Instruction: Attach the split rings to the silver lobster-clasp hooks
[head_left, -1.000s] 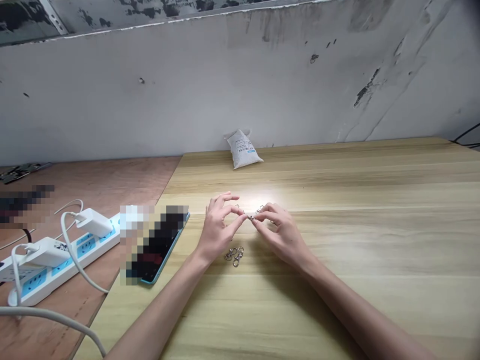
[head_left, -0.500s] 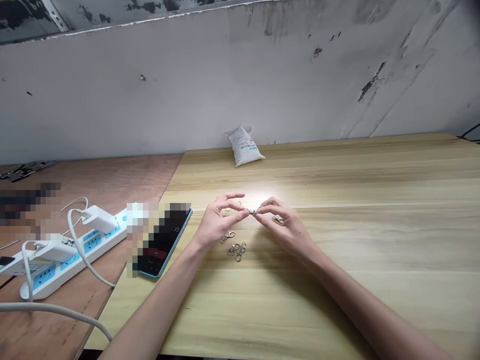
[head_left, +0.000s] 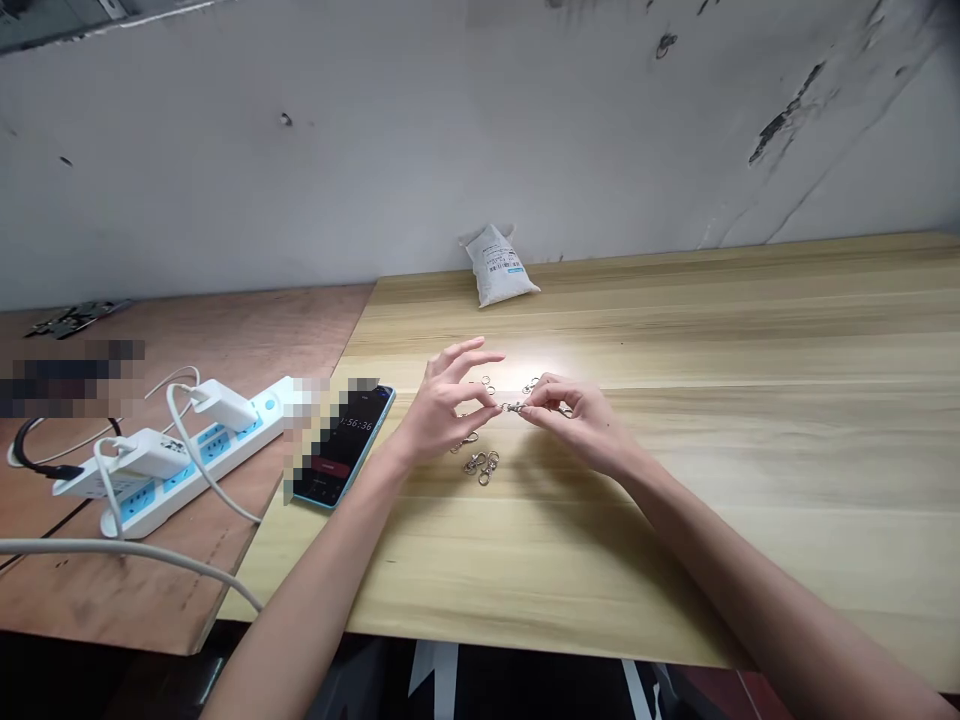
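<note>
White plastic formed the power strip (head_left: 178, 482) far off to the left of both grips, with chargers (head_left: 226, 405) plugged in along it. Nearer, well left of the left grip, a smartphone (head_left: 351, 435) lay face up on the pale wood-grain bench (head_left: 675, 540), partly pixelated.

Next came the left hand (head_left: 441, 412), thumb and index finger pinching the ring end of a metal swivel clasp (head_left: 514, 407); its other fingers were fanned clear. Just below that grip, loose clasps (head_left: 487, 468) lay close together, and beyond it sat a few small metal rings (head_left: 489, 385). Farther away, past both grips, a labelled plastic packet (head_left: 504, 270) rested by the wall (head_left: 375, 150).

The held clasp spanned the short space between the hands. On its other side, the right hand (head_left: 583, 425) pinched the hook end between thumb and fingers, with more metal hardware partly hidden behind its knuckles.

Since half a second earlier, the left fingers had opened wider and more of the clasp had come into sight. I judged it steadied from both ends; whether ring and clasp were joined, I couldn't tell.
</note>
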